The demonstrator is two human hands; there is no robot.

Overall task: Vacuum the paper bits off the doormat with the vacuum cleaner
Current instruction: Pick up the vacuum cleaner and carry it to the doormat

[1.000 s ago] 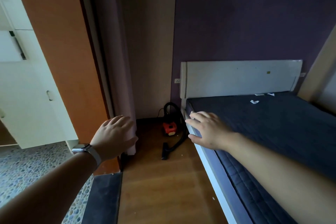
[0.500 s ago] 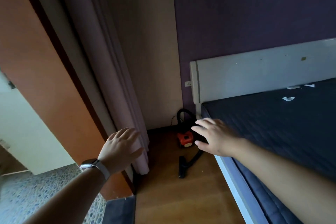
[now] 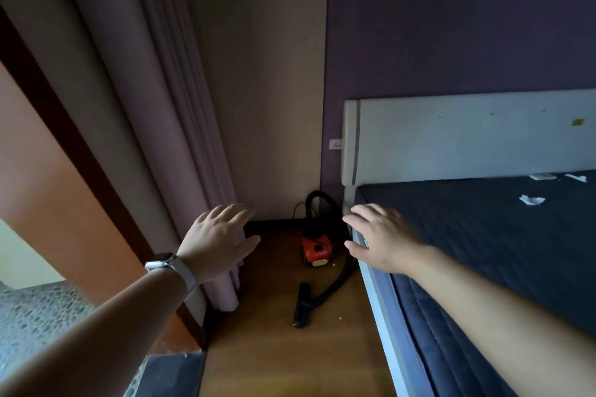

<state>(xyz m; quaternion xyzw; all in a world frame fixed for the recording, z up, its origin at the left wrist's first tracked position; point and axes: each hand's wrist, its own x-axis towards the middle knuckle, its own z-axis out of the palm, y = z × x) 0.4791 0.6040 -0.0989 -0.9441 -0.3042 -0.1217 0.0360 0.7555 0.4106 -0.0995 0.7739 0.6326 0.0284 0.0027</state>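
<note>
A small red vacuum cleaner [image 3: 316,250] stands on the wooden floor in the far corner, between a curtain and a bed. Its black hose [image 3: 335,284] loops down to a black nozzle [image 3: 301,304] lying on the floor. A corner of the dark doormat [image 3: 171,375] shows at the bottom edge, with a tiny white bit at its top edge. My left hand [image 3: 219,242], with a watch on the wrist, is held out in the air with fingers spread, left of the vacuum. Over the bed's edge my right hand [image 3: 383,238] is stretched forward, fingers straight, holding nothing.
A bed with a dark blue mattress [image 3: 503,251] and white headboard [image 3: 451,135] fills the right side, with paper scraps [image 3: 531,200] on it. A mauve curtain [image 3: 180,145] hangs at left beside an orange door frame [image 3: 48,190]. A wall socket [image 3: 335,144] sits by the headboard.
The view has moved closer to the corner and the vacuum. Both hands stay stretched forward and empty; the doormat has slid almost out of view at the bottom.
</note>
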